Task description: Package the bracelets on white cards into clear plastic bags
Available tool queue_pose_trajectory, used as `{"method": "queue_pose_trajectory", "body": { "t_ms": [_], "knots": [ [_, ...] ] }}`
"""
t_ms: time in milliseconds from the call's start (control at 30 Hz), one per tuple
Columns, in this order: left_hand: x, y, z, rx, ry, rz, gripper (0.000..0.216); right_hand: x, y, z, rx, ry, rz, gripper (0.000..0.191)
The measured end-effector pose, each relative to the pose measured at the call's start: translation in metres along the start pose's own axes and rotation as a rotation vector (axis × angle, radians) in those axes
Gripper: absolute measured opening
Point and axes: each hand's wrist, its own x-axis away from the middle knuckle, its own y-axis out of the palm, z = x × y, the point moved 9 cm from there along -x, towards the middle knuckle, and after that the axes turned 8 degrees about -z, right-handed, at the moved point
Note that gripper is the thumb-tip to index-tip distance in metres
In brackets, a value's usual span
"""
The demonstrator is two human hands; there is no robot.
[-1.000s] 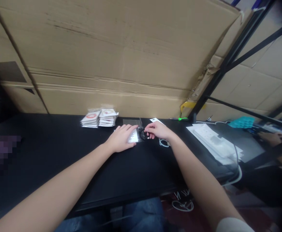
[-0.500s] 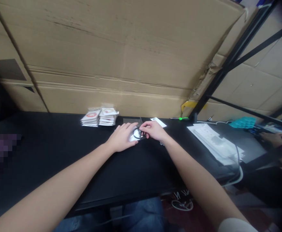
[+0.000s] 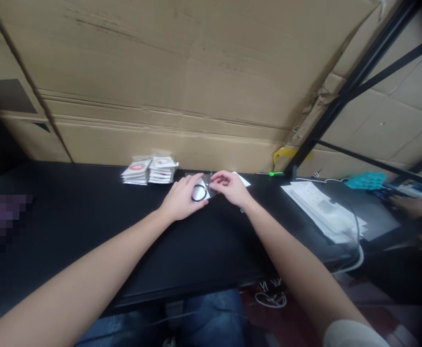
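My left hand [image 3: 182, 197] is lying loosely over a clear plastic bag [image 3: 211, 185], fingers resting on it, no real pinch. There's a black loop [image 3: 199, 193] on a white patch right by my fingertips. My right hand [image 3: 230, 188] is half curled and open, fingertips at the bag's right end. The bag sits roughly sideways on the black table [image 3: 69, 231]. Can't read anything on the stacked packets [image 3: 149, 171] behind it.

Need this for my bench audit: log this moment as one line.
left hand: on clear plastic bag | right hand: at bag's right end | bag shows thin black ring
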Motion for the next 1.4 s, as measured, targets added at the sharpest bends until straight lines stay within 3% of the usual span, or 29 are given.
{"method": "queue_pose_trajectory", "body": {
  "t_ms": [100, 167, 233, 400, 533, 667, 800, 967, 1067, 1167, 1267, 1400],
  "knots": [
    [0.005, -0.024, -0.015, 0.090, -0.129, 0.255, 0.076, 0.002, -0.025, -0.001, -0.038, -0.032, 0.218, 0.031],
    [0.009, -0.033, -0.022, 0.128, -0.205, 0.360, 0.082, 0.003, -0.032, 0.000, -0.013, -0.016, 0.239, 0.036],
    [0.010, -0.034, -0.021, 0.136, -0.222, 0.373, 0.085, 0.002, -0.029, -0.001, 0.064, 0.010, 0.195, 0.038],
    [0.007, -0.018, -0.012, 0.172, -0.215, 0.267, 0.088, 0.000, 0.009, -0.001, 0.139, 0.040, -0.013, 0.040],
    [0.003, 0.007, -0.027, 0.506, -0.264, 0.094, 0.095, -0.002, 0.026, 0.003, 0.060, 0.046, -0.070, 0.027],
    [0.000, 0.027, -0.037, 0.889, -0.271, -0.122, 0.044, 0.000, 0.029, 0.011, -0.031, 0.112, -0.157, 0.023],
    [0.000, 0.016, -0.049, 0.894, -0.295, -0.075, 0.032, 0.001, 0.022, 0.005, -0.054, 0.074, -0.113, 0.034],
    [-0.002, 0.014, -0.056, 0.971, -0.297, -0.066, 0.021, 0.001, 0.017, 0.003, -0.009, 0.031, -0.055, 0.023],
    [0.000, 0.018, -0.059, 1.025, -0.340, -0.082, 0.024, 0.003, 0.016, -0.001, 0.073, -0.019, -0.087, 0.022],
    [0.001, 0.013, -0.053, 0.897, -0.321, -0.079, 0.020, 0.007, 0.020, -0.009, 0.100, -0.094, -0.179, 0.025],
    [0.001, 0.007, -0.043, 0.782, -0.288, -0.078, 0.022, 0.006, 0.022, -0.005, -0.017, -0.029, -0.185, 0.043],
    [0.000, 0.008, -0.036, 0.779, -0.247, -0.098, 0.026, 0.004, 0.032, 0.012, 0.019, 0.126, -0.192, 0.032]
  ]
}}
